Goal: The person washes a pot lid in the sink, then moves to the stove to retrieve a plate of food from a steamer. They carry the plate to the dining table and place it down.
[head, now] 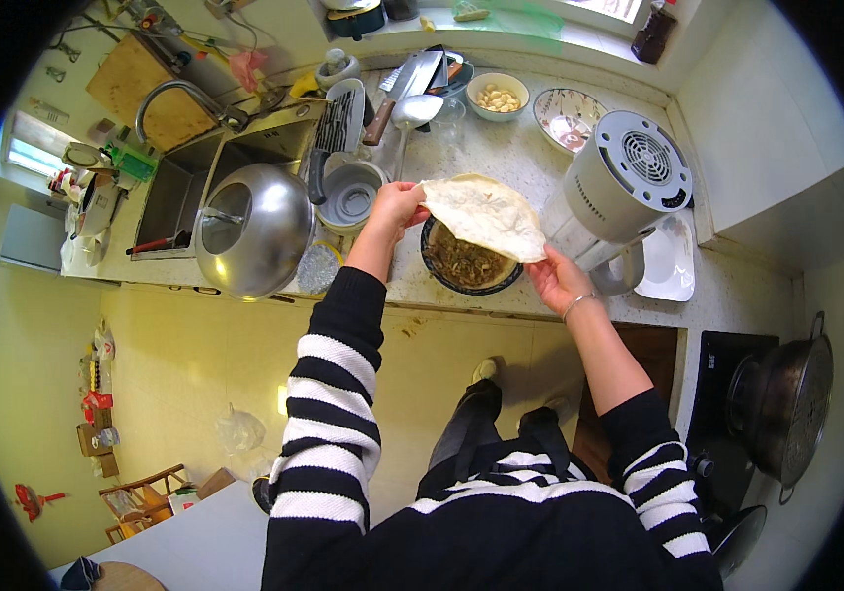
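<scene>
Both my hands hold up a thin pale flatbread (484, 213) by opposite edges. My left hand (397, 207) pinches its left end, and my right hand (556, 281) grips its lower right corner. Under the flatbread stands a dark-rimmed bowl (430, 270) on the counter. A brown chopped filling (466, 262) shows in its near part, with a pale layer along the bowl's right side. The flatbread hides the far part of the bowl. A silver bracelet (579, 304) circles my right wrist.
A domed steel lid (266, 221) stands left by the sink (178, 192). A blender-like appliance (617, 181) and white tray (677, 258) are at right. Behind lie a cleaver (414, 74), a steel ladle (416, 111) and a bowl of garlic cloves (497, 96). Far right, a pot (776, 406) sits on the cooktop.
</scene>
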